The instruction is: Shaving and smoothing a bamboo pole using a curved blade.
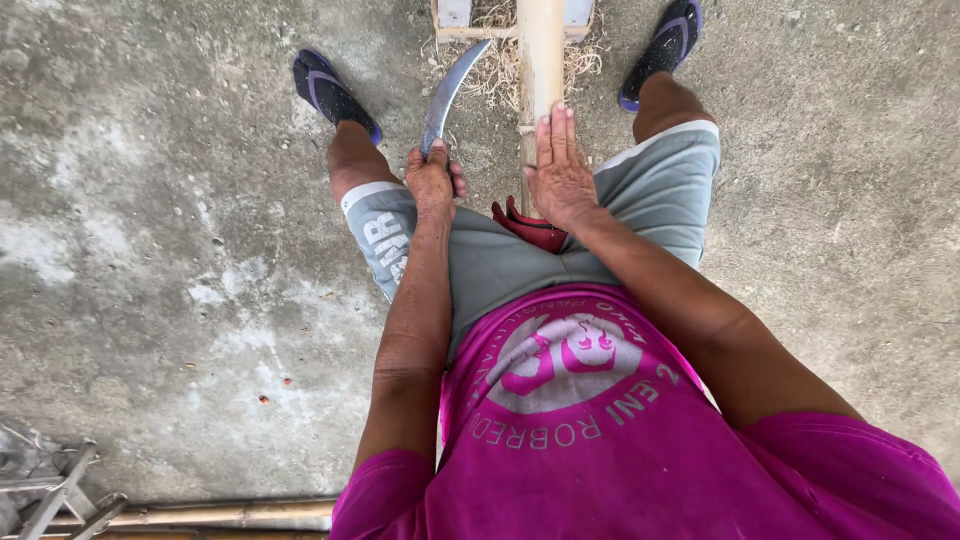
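The left hand (432, 180) was closed around the handle of a curved grey steel blade (448, 92), whose tip pointed away from the person, just left of a pale round bamboo pole (540, 60). The right hand (560, 165) lay open and flat on that pole, fingers stretched along it. The pole looked stiff, smooth and fairly light, best steadied from above as it was; the blade looked sharp and wanted holding by the handle only. Beyond the hands lay dry shavings (495, 70) under a small wooden frame (455, 30). More poles (230, 515) lay behind the person on the concrete floor (150, 200).
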